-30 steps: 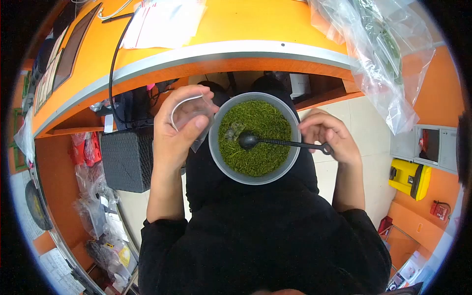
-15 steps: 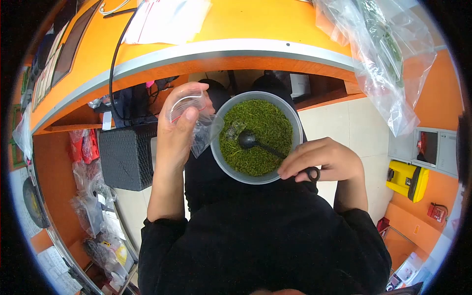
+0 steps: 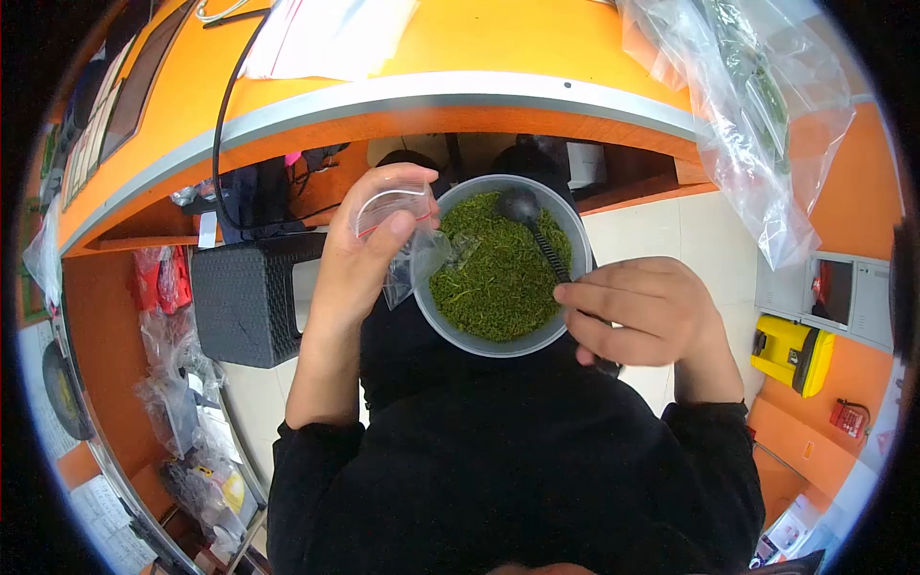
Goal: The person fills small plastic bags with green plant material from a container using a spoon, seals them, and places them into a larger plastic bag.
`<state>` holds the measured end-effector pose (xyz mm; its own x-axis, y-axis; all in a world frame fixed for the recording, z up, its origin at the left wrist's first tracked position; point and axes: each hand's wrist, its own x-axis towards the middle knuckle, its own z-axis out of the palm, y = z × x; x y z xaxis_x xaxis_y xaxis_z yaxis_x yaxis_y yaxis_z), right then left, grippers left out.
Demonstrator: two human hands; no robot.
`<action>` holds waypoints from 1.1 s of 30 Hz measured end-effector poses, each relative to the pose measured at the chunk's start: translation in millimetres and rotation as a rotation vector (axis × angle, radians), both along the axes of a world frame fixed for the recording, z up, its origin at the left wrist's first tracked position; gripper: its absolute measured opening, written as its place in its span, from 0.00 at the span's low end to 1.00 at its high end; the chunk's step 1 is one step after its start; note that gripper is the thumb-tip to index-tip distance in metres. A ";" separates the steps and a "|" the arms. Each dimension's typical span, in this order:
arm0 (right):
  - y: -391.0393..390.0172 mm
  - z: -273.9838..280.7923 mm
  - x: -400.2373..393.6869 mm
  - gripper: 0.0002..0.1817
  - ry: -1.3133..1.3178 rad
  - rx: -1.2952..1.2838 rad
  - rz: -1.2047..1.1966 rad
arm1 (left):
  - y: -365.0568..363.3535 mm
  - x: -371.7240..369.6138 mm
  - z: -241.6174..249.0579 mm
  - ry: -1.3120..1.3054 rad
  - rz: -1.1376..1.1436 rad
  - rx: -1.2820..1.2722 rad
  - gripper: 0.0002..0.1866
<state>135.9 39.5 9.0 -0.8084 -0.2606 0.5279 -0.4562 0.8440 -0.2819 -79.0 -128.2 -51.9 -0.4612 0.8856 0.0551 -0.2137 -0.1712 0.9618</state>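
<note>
- Of the 2 hands, the left hand (image 3: 376,244) is half curled, thumb and fingers holding a clear bag (image 3: 414,261) with its mouth spread.
- The right hand (image 3: 644,311) is closed on the handle of a black spoon (image 3: 518,206).
- The spoon's head is at the grey tub's (image 3: 500,352) far side, over green moss (image 3: 489,302).
- The bag's lower part overlaps the tub's left rim.

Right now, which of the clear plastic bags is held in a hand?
The small bag in the left hand, with a red line by its mouth; the large bag hangs over the desk edge, untouched.
</note>
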 end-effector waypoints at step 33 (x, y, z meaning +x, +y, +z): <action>-12.2 -46.4 25.4 0.07 -0.128 -0.680 -0.253 | 7.1 3.1 5.2 0.083 -0.146 -0.106 0.18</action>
<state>161.3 27.3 -37.3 -0.8663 0.2940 0.4040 -0.1990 0.5386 -0.8187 -75.9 -121.1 -46.6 -0.3250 0.9457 -0.0097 -0.1476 -0.0406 0.9882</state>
